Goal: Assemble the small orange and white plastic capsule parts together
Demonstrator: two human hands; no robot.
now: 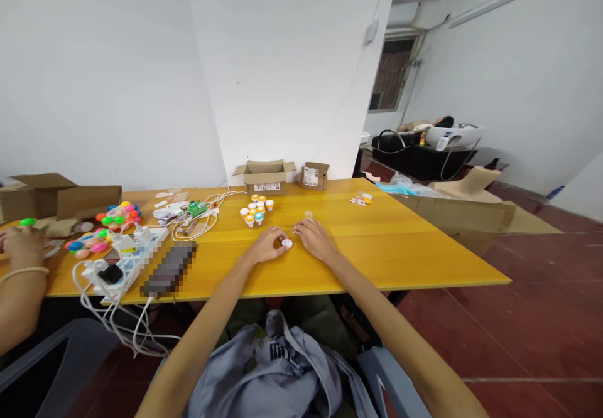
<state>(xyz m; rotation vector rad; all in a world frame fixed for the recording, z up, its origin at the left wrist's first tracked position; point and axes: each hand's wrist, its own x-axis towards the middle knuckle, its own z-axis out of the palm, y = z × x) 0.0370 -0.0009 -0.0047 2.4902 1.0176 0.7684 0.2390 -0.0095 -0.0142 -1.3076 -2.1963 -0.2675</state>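
Note:
My left hand (268, 246) pinches a small white round piece (287, 243) between thumb and fingers, just above the yellow wooden table. To its right, my right hand (315, 240) is closed with its fingers bent down; a tiny pale spot shows at the fingertips, too small to name. A small clear disc (308, 214) lies just beyond the right hand. Several small round-capped pieces in white, orange and teal (255, 209) stand grouped beyond my left hand.
Two cardboard boxes (266, 177) (315, 176) stand against the wall. Small white and orange parts (362, 199) lie at the right. Leftward are a power strip (136, 261), a phone (169, 270), cables and colourful balls (117, 215). Another person's hand (21, 245) holds a green piece.

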